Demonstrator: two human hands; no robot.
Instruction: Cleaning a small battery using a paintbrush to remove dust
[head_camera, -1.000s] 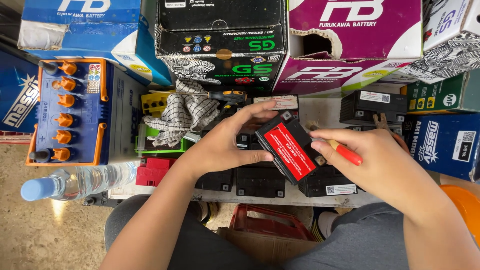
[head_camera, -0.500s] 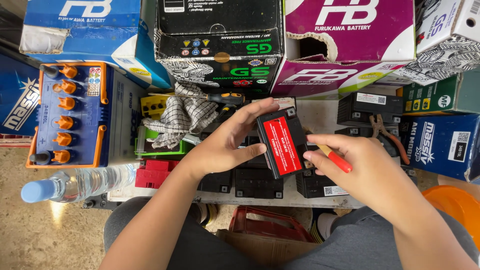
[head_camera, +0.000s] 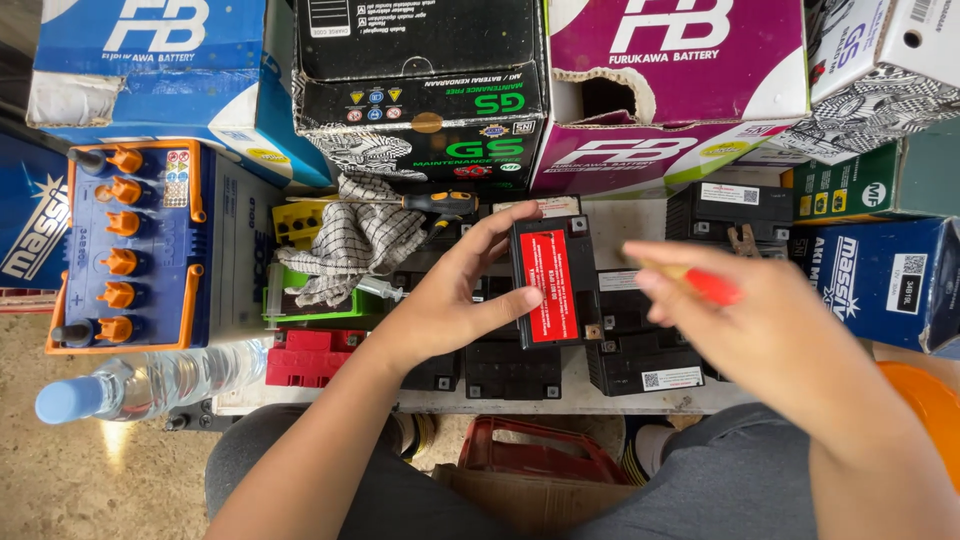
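1. While held up near the middle of the frame, the small black battery stands on end: its long axis runs top to bottom of the picture, leaning slightly to the right at the bottom. Its red label faces the camera. A terminal corner shows at its upper right and another at its lower right.
2. Left hand: partly open, wrapped round the battery's left side. Fingers reach over the top left edge; the thumb presses the lower left edge. Grip is on the battery only.
3. Right hand: blurred, at centre right, just beside the battery and not touching it. It is closed narrowly round a thin tool with a red handle, whose pale end points left towards the battery.
4. Under the hands: more black batteries lie flat in a row on a pale bench.
5. Left of centre: a checked rag, with a screwdriver just above it.
6. Left of frame: a large blue battery with orange caps; a clear water bottle lies below it.
7. Top of frame: cardboard battery boxes in blue, black and purple.
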